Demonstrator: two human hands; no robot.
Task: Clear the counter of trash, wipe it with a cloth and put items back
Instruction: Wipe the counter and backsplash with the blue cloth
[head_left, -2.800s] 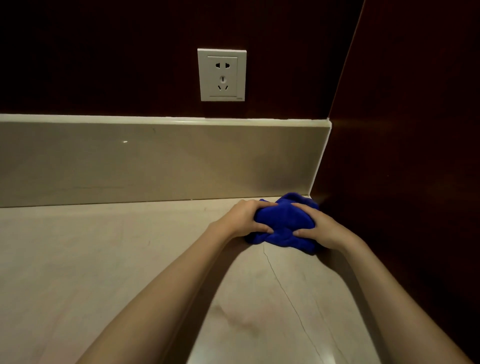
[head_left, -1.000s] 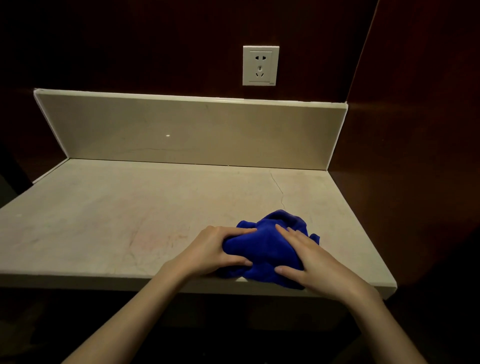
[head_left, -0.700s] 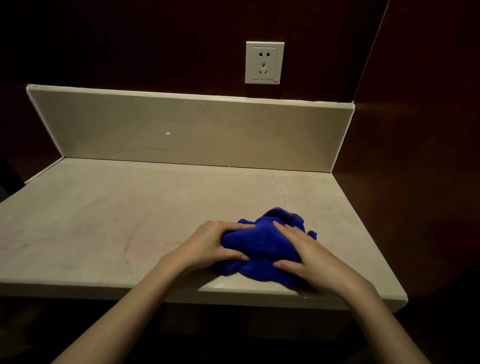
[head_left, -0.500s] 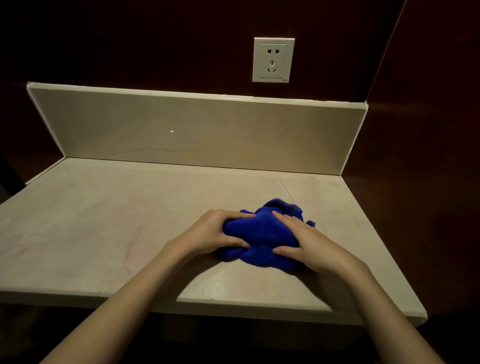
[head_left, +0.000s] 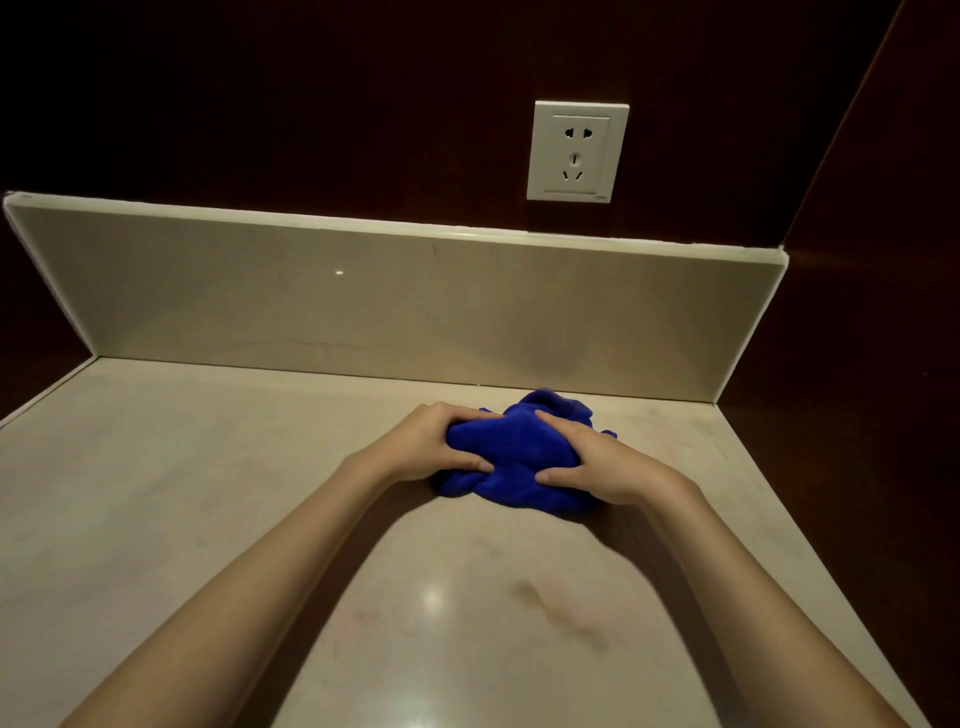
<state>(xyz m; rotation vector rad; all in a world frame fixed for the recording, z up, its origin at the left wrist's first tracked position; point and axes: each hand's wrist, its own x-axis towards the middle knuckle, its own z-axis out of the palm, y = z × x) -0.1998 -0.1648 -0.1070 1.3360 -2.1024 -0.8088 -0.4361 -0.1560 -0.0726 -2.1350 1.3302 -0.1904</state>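
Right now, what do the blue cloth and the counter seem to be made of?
Blue cloth: looks like soft microfibre or fleece, matte and plush, bunching in thick folds.
Counter: probably polished stone or a stone look-alike, pale beige, faintly veined, with a glossy light reflection.

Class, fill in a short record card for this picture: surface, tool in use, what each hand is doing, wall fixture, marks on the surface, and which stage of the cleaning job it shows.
Surface: beige stone counter with a raised backsplash
Tool: bunched blue cloth
Left hand: grips the cloth's left side
Right hand: grips the cloth's right side
Wall fixture: white power socket, nothing plugged in
Marks: brownish smear near the front
Stage: wiping; no trash or other items in view
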